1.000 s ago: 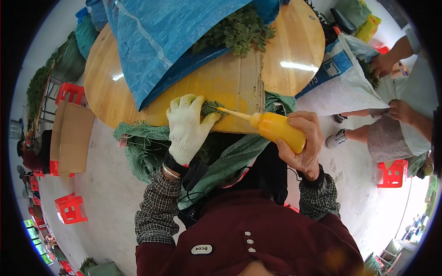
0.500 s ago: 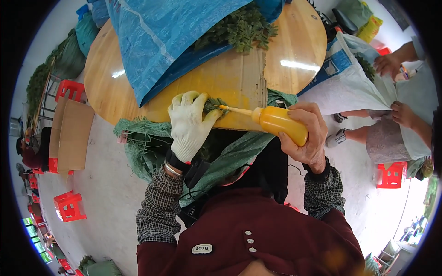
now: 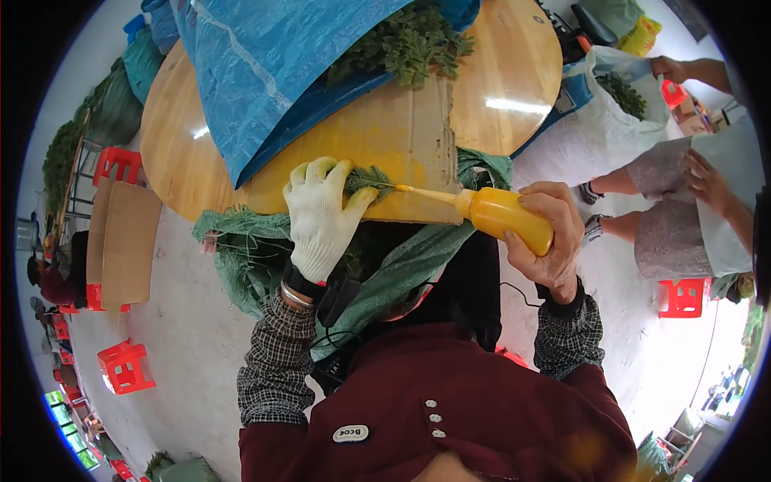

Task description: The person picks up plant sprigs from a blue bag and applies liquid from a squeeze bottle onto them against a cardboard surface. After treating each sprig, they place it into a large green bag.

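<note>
My left hand (image 3: 320,205), in a white knit glove with yellowed fingertips, pins a small green sprig (image 3: 368,180) between thumb and fingers on a yellow-stained cardboard sheet (image 3: 393,136). Bare, my right hand (image 3: 548,233) is wrapped round a yellow squeeze bottle (image 3: 506,215). The bottle lies tilted, its long thin nozzle pointing left, with the tip at the sprig's right end. Beneath the cardboard's near edge, a green woven sack (image 3: 409,265) gapes toward my lap.
Blue plastic sheeting (image 3: 249,72) and a heap of green foliage (image 3: 409,48) cover part of the round wooden table (image 3: 514,72). On the right stands another person beside a white sack (image 3: 594,145). Red stools (image 3: 126,367) and a cardboard box (image 3: 124,245) stand at left.
The bottle and my right hand have shifted slightly right, uncovering more of the sprig. At right, the other person's upper hand has moved up and the white sack's mouth has opened wider.
</note>
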Available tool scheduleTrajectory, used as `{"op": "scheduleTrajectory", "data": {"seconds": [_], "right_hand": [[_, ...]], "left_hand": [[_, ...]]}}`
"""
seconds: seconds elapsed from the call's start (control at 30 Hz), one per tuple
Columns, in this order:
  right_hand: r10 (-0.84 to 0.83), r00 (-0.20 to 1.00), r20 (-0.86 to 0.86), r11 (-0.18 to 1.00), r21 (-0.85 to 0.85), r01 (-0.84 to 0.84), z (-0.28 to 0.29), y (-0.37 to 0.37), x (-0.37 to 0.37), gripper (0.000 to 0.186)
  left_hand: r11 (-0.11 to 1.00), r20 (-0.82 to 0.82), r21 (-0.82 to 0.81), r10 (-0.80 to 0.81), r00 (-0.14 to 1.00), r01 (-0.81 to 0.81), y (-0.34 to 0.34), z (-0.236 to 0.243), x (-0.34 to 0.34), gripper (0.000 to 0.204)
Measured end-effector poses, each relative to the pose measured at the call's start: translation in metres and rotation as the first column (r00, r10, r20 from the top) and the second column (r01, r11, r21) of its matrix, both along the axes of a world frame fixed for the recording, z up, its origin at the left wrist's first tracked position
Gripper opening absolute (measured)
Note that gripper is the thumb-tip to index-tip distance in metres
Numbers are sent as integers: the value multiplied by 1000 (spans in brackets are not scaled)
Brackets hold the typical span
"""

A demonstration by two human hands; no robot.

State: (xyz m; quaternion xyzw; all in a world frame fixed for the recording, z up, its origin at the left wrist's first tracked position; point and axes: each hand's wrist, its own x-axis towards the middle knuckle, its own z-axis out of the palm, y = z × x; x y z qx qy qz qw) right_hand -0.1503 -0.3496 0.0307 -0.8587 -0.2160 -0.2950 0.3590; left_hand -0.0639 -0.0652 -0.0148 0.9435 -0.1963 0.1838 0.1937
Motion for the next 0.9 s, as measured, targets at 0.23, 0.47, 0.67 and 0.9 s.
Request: {"op": "scheduleTrajectory", "data": {"seconds": [0.23,0.47,0.67,0.9], "right_hand": [[-31,1000,1,999,35,31,-3,-8,-4,41],[-68,994,-80,996,49,73,-6,-17,-15,41],[-86,994,-74,993,68,91,-3,-24,-28,42],[-71,997,-2,994,78,71,1,-7,-24,42]], "left_hand": [[999,51,-32,-30,998,32,1,-3,2,42],[999,51,-28,-26,998,28,1,-4,3,41],[999,44,-23,-28,999,29,2,-2,3,40],[999,52,-18,-37,998,38,2,2,1,38]]}}
